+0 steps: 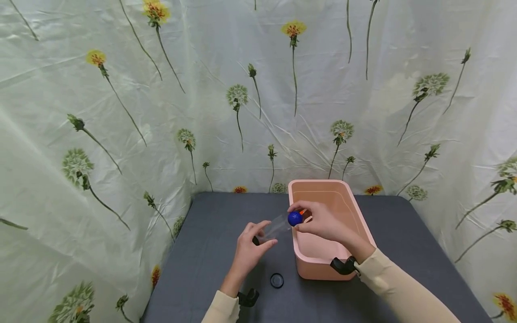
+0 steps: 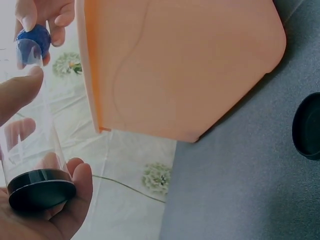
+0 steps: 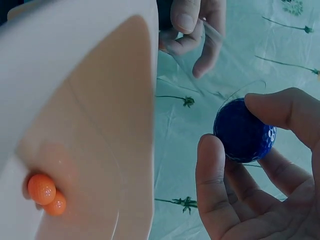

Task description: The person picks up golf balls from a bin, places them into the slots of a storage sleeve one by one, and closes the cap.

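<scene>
My left hand [image 1: 249, 248] grips a clear plastic tube [image 2: 37, 120] with a black cap [image 2: 42, 190] on its lower end. The tube is tilted, its open end pointing toward my right hand [image 1: 319, 220]. Between the thumb and fingers of that hand is a blue golf ball [image 3: 245, 131], dimpled and shiny. In the left wrist view the ball sits right at the tube's mouth. Both hands are above the table, the right one over the left rim of a pink bin [image 1: 334, 269].
Two orange golf balls [image 3: 42, 189] lie inside the bin. A loose black cap [image 1: 276, 281] rests on the dark grey table [image 1: 218, 233], near the left wrist. Behind the table hangs a pale curtain [image 1: 266, 67] printed with dandelions.
</scene>
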Tool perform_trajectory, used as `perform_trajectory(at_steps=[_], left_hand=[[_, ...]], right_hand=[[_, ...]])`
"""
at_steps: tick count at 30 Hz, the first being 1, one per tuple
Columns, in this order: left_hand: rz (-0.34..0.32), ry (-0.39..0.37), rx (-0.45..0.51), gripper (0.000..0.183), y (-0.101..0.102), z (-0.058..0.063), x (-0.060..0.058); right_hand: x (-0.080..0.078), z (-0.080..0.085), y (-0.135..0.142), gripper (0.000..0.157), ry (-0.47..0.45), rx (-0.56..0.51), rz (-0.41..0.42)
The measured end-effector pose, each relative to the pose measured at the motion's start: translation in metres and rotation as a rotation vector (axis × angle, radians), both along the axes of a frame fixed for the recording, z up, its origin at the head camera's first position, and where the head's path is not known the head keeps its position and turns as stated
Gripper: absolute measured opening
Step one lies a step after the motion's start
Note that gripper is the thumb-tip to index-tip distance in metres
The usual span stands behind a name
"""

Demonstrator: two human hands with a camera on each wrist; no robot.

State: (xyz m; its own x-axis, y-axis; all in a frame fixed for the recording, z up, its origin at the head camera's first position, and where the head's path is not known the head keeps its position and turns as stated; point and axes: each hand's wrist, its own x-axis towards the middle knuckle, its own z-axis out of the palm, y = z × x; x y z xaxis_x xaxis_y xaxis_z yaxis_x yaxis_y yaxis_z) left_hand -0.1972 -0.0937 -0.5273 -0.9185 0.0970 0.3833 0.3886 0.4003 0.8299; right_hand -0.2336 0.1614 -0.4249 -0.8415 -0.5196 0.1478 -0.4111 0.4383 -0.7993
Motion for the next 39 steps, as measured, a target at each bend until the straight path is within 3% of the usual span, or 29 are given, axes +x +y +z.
perform_trajectory(at_steps=[12,32,39], left_hand=[[0.018,0.049,-0.053,0.054,0.0039,0.0008,-0.0014],[0.015,0.033,-0.055,0.052,0.0094,0.0056,-0.0020],[0.023,-0.021,-0.008,0.051,0.0082,0.0047,-0.0019]], right_hand=[[0.0044,-0.0020,-0.0003,0.040,0.005,0.029,0.020],[0.0066,-0.0028,0.0026,0.042,0.023,0.031,0.021],[0.0061,-0.0005,0.0038,0.041,0.022,0.023,0.032]])
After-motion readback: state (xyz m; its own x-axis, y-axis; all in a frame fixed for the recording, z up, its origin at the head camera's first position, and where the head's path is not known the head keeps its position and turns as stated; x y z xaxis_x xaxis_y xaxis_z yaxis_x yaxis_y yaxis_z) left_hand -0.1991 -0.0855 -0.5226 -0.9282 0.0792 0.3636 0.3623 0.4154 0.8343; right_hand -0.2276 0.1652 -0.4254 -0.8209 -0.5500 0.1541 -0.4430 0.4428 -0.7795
